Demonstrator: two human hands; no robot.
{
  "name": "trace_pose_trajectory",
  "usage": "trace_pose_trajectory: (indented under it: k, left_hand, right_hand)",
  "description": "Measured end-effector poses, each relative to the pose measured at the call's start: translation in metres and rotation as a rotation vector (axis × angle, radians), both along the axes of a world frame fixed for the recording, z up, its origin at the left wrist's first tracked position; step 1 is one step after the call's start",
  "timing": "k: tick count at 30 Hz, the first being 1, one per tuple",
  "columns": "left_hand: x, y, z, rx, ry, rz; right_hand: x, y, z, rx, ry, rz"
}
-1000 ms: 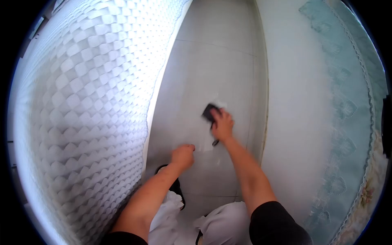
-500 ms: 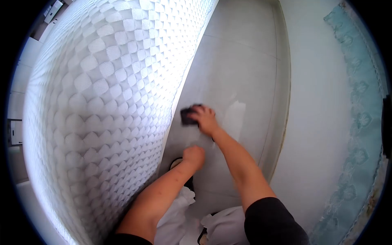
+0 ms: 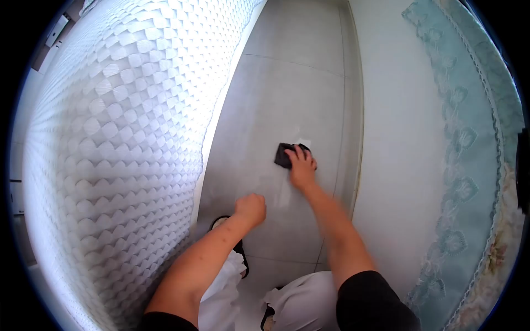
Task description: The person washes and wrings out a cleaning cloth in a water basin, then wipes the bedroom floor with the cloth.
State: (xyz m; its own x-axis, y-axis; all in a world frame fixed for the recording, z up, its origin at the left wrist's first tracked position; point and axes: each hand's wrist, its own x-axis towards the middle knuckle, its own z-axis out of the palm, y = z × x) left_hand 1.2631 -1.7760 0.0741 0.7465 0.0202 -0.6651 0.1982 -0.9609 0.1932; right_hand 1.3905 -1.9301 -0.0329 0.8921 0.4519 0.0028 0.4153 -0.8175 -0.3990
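A dark grey folded cloth point(image 3: 284, 156) lies on the glossy grey tiled floor point(image 3: 276, 105), near the middle of the view. My right hand point(image 3: 302, 168) presses down on it and grips it, fingers bent over its right part, so some of the cloth is hidden. Closer to my body, my left hand point(image 3: 251, 209) is closed in a fist over the floor. Nothing shows in the fist, and its palm side is turned out of sight.
A white textured cover point(image 3: 138, 154) hangs along the left side. On the right stands a white surface point(image 3: 397, 165) with a teal lace-trimmed cloth point(image 3: 461, 187) over it. My shoe point(image 3: 219, 222) and pale trouser legs point(image 3: 301, 303) are below my arms.
My right hand has moved the cloth to the right across the floor. My left fist has stayed closed. The whole view has shifted a little.
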Motion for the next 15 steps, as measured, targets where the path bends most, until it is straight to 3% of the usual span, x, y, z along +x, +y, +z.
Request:
trace_pose_trajectory:
  k: [1,5,6,9,11,15]
  left_hand:
    - [-0.001,0.000,-0.007,0.001,-0.018,-0.006]
    - [-0.002,0.006,-0.014,-0.028,-0.014,0.009]
    - [-0.003,0.009,-0.015,-0.028,-0.003,-0.004]
    - [-0.001,0.012,-0.016,-0.032,0.019,-0.023]
    - [-0.003,0.012,-0.010,-0.020,0.052,-0.008]
    - [-0.011,0.016,-0.027,-0.062,0.017,0.039]
  right_hand:
    - [-0.012,0.006,-0.007,0.034,-0.056,-0.017]
    - [-0.072,-0.045,0.004,0.056,0.080,0.642]
    - [-0.078,-0.059,0.021,0.027,0.159,0.683]
    - [-0.061,-0.093,0.001,-0.004,0.133,0.422]
    - [-0.033,-0.082,-0.004,0.078,0.000,0.000]
    - [0.014,0.022,-0.024,0.161,-0.134,-0.142]
